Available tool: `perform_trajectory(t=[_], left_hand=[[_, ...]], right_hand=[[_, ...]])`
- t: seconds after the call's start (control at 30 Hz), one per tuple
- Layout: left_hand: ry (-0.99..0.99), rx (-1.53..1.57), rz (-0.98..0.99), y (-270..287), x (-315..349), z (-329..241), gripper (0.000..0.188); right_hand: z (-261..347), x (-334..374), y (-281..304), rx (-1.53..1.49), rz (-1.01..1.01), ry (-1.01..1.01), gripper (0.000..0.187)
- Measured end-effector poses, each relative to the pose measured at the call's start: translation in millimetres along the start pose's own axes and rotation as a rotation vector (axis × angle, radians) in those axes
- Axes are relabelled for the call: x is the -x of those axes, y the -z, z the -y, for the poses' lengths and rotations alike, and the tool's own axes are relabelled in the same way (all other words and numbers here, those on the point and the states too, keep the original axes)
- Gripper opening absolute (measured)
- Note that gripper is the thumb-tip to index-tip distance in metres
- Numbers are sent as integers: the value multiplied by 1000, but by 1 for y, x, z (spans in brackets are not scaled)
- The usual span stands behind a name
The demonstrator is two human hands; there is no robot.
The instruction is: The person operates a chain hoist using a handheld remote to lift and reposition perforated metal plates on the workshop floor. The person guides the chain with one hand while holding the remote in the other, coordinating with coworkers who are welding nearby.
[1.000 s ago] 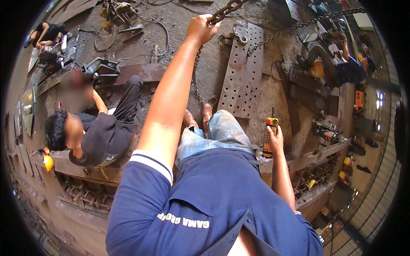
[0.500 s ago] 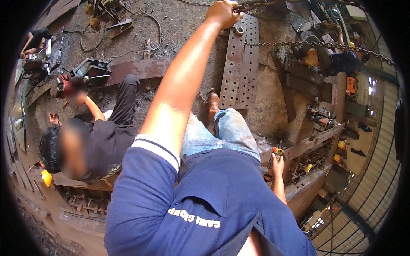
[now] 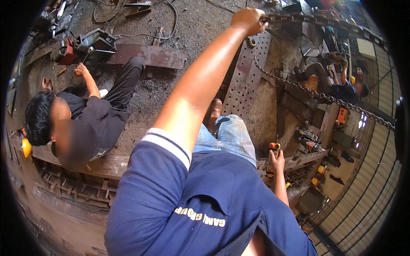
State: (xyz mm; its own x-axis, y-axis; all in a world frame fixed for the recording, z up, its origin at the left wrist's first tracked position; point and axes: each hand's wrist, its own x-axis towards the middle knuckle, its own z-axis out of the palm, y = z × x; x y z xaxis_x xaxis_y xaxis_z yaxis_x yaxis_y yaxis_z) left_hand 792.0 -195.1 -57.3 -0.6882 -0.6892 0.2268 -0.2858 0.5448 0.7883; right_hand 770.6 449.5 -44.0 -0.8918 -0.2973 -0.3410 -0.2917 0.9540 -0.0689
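Note:
My left arm reaches far forward, and my left hand (image 3: 247,21) is closed around a heavy rusty chain (image 3: 307,19) that runs off to the right. Just below that fist a metal hook (image 3: 252,42) shows over a long steel plate (image 3: 247,79) with rows of round holes. A second, thinner chain (image 3: 294,83) sags from beside the plate toward the right. Low at my right side, my right hand (image 3: 277,160) grips a yellow push-button hoist control (image 3: 274,146) with red and green on its top. The thumb lies close to its buttons; whether one is pressed, I cannot tell.
A co-worker in dark clothes (image 3: 100,115) sits at my left, one hand near a red and grey machine (image 3: 92,45). A flat steel strip (image 3: 147,56) lies beyond. Another person (image 3: 348,89) works at far right. Steel beams (image 3: 299,160) run along my right side.
My left hand, still on the chain, has shifted right and slightly nearer. The thinner chain now hangs lower. The view has turned somewhat. My right hand keeps hold of the control.

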Motion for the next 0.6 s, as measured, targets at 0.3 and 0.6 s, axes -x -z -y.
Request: perform_trajectory(t=[0.3, 0.6], left_hand=[[-31, -12, 73, -37, 35, -38, 26], [-81, 23, 136, -108, 25, -85, 23]], right_hand=[[29, -15, -4, -137, 66, 129, 48], [-78, 16, -64, -123, 118, -161, 63]])
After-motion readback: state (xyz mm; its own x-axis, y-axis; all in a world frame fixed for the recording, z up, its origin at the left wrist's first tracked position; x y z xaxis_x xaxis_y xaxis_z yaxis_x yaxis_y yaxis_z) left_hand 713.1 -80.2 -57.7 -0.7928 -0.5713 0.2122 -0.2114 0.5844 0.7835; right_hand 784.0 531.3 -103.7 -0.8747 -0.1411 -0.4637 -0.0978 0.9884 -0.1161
